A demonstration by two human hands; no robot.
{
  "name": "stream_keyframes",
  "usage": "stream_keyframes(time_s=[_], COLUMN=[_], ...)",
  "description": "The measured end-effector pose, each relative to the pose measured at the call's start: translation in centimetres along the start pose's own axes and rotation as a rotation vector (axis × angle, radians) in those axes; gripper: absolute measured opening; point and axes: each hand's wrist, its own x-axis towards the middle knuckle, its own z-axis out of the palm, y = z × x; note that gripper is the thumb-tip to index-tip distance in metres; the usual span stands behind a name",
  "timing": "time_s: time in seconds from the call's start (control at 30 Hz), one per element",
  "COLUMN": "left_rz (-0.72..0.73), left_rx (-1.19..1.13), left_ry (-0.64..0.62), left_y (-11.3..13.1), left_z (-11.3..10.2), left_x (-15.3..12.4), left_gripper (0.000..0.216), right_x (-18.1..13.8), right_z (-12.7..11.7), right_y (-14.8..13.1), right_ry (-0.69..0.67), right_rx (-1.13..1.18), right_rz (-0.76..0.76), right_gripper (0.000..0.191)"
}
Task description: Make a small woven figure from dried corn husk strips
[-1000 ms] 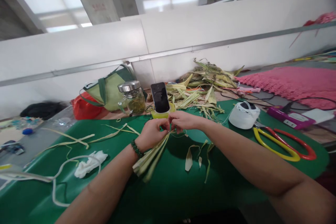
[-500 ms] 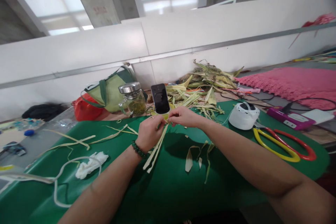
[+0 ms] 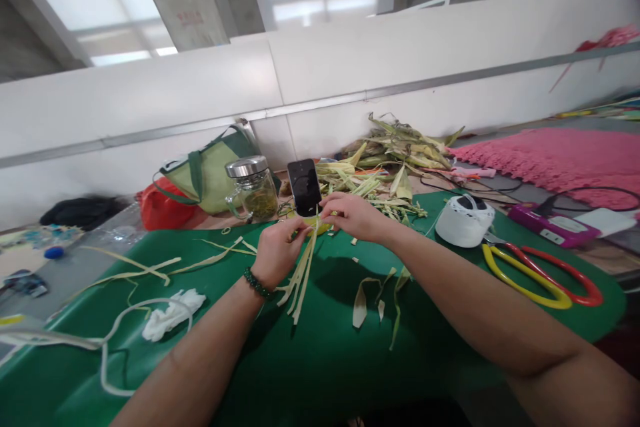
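Observation:
Several pale corn husk strips hang as a loose bundle in front of me, fanning out at their lower ends above the green mat. My right hand pinches the top of this bundle between thumb and fingers. Just left of it, my left hand has its fingertips pressed together at the side of the strips; what lies between them is too small to make out. A green bead bracelet circles the left wrist. Behind the hands a phone stands upright on a yellow-green base, partly hidden.
More husk strips lie on the green mat, with scraps to the right. Husks are heaped behind. A lidded glass jar, white tissue, white roll, red-and-yellow scissors and purple power strip surround the hands.
My hands have moved slightly apart, the left one down and left, the right one up a little. The strips now hang from the right hand and spread more at their ends.

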Motion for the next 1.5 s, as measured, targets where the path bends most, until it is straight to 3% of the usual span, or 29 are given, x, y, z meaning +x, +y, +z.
stream_keyframes(time_s=[0.2,0.33,0.43,0.5,0.7,0.83,1.0,1.13,1.33,1.5], left_rz=[-0.099,-0.013,-0.061,-0.116,-0.221,-0.153,-0.033,-0.026,-0.143,-0.259], left_rx=[-0.170,-0.484,-0.664,-0.701,-0.766,-0.743,-0.550,-0.511,-0.638,-0.730], left_ry=[-0.070,-0.100,-0.189,-0.241,-0.258,-0.265,-0.262,-0.279,-0.253,-0.198], left_y=[-0.4,0.7,1.5,1.5,0.7,1.0,1.5,1.6,1.1,0.8], left_z=[-1.1,-1.6,-1.5,-1.3,-1.0,-1.2,-1.1,-0.8,-0.6,-0.4], left_x=[1.0,1.1,0.8,0.8,1.0,0.9,0.8,0.7,0.9,0.9], left_gripper=[0.021,0.024,0.022,0.024,0.025,0.025,0.027,0.027,0.026,0.028], right_x=[0.1,0.4,0.5,0.4,-0.1,0.0,0.1,0.1,0.2,0.1], right_z=[-1.1,-0.4,-0.2,-0.6,-0.5,1.3,1.6,1.1,1.5,1.7], right_y=[0.7,1.1,1.1,0.9,-0.1,-0.4,-0.9,-1.1,-0.5,-0.4], right_ry=[-0.050,-0.099,-0.128,-0.175,-0.279,-0.272,-0.273,-0.264,-0.239,-0.396], right_rx=[-0.291,-0.241,-0.145,0.063,1.070,1.387,1.272,1.180,1.270,1.312], right_rz=[0.078,0.095,0.091,0.120,0.179,0.298,0.414,0.475,0.515,0.529], right_gripper=[0.016,0.017,0.014,0.012,0.010,0.015,0.014,0.014,0.012,0.007])
